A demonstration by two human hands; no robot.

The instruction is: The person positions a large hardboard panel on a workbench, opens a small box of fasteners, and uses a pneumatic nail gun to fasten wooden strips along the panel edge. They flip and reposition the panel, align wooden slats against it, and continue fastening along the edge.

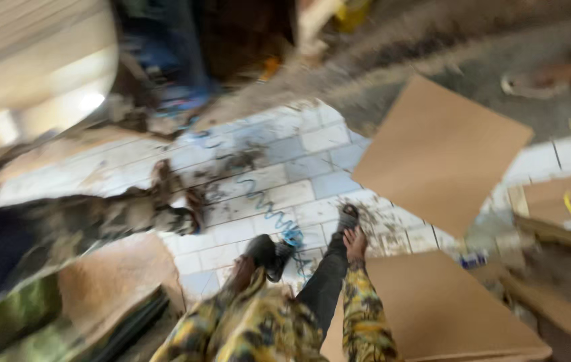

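While the view blurs, left hand grips a dark tool, right hand hangs w/ fingers loose, empty, above tiled floor. Coiled blue cord by feet could snag & trip

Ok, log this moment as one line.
left hand: on dark object, grip blurred | right hand: empty, open | tiled floor: blue coiled hose, brown board

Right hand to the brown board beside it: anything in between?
Nothing visible, though the picture is blurred. The right hand rests by the dark trouser leg, at the edge of the brown board. The blue coiled hose lies beyond the leg.
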